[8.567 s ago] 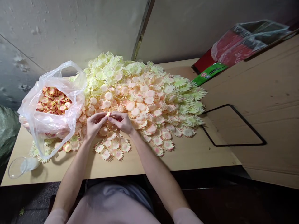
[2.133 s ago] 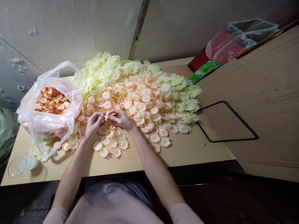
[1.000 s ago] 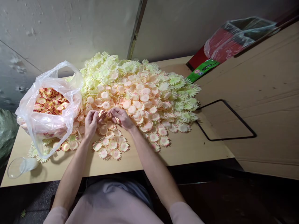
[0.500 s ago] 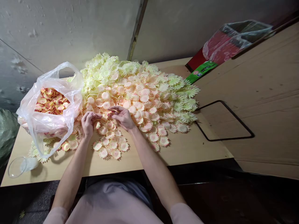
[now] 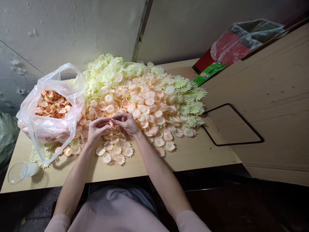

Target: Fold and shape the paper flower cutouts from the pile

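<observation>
A small artificial flower piece (image 5: 111,123), yellowish with red petal tips, sits at the fingertips of both hands. My left hand (image 5: 97,129) pinches it from the left, thumb and fingers closed. From the other side my right hand (image 5: 128,124) grips it, fingers curled and partly hiding it. Below and around the hands spreads a big heap of flower pieces (image 5: 145,100), peach with pink tips in the middle. Pale green ones (image 5: 108,73) lie at the back. Several loose pieces (image 5: 117,149) rest on the wood just below the hands.
An open white plastic bag (image 5: 53,129) of red-tipped flower pieces (image 5: 54,104) stands at the left. A clear cup (image 5: 18,173) lies near the front left corner of the table (image 5: 193,158). At right are a cardboard panel (image 5: 270,96), a black wire frame (image 5: 248,122) and a red bag-lined box (image 5: 227,48).
My left hand has moved right, up against my right hand, and its fingers have reached the flower piece. My right hand has closed its fingers more around it.
</observation>
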{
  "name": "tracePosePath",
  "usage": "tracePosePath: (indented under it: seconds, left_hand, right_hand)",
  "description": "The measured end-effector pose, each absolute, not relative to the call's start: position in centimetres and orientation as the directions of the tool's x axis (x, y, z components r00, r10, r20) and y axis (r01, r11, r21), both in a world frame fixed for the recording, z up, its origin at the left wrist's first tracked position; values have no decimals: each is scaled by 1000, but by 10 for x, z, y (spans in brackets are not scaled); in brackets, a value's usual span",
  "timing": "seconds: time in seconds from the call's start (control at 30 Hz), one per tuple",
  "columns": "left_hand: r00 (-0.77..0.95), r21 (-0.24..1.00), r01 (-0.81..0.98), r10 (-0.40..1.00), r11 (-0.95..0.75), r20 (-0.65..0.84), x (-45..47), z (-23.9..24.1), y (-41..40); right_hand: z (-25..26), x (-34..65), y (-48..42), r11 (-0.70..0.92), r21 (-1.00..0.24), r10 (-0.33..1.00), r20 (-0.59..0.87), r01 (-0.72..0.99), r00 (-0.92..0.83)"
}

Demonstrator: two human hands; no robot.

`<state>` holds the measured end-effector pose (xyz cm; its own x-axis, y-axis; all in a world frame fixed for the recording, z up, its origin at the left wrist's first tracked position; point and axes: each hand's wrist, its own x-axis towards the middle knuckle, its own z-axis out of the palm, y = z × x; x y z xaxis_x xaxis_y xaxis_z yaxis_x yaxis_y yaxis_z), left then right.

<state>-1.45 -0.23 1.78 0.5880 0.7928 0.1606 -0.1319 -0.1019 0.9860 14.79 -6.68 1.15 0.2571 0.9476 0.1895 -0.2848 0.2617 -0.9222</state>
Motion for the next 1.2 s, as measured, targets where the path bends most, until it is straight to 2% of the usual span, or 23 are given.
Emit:
tracePosePath:
  seconds: [0.27,0.43,0.77,1.07,1.2]
  left_hand:
    - [563,984,-131,808,-122,175,-14,16,-1]
    - [472,992,-62,873,-111,127,-13,14,0]
    - [457,966,-67,853,-251,254,-15,8,5]
    - [459,970,-63,856,-235,238,-13,12,0]
    - [481,972,-45,848,-231,224,-15,11,1]
  right_hand:
    - [10,142,-63,249,-920,925,134,-302,355]
    - [5,144,-63,269,-924,908,149,-271,392]
    - [6,145,-66,230,-934,958,167,-274,234]
    - [5,142,-67,158,-928,973,89,-338,212]
    - [4,143,-66,160,-935,970,91,-316,224]
